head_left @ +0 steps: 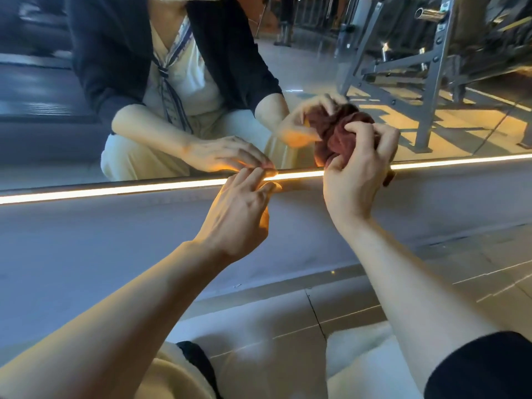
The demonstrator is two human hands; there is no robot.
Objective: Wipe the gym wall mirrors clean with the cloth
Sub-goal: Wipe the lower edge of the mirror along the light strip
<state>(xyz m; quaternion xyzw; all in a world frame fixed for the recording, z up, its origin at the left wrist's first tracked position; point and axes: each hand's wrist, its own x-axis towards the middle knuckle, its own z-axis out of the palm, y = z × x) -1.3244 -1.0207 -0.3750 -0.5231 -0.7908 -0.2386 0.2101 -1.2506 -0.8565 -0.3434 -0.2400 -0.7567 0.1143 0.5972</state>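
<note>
Right hand (357, 171) bunches the soft, light cloth (339, 131) against the mirror (316, 67); left hand (239, 208) rests fingers loosely at its lit edge.

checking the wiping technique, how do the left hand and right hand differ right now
The right hand is raised against the mirror with its fingers curled round the bunched dark red cloth; the left hand holds nothing. The left hand sits lower, its fingertips at the lit strip along the mirror's bottom edge, while the right hand is above that strip. Both are bare and reach toward the mirror.
</note>
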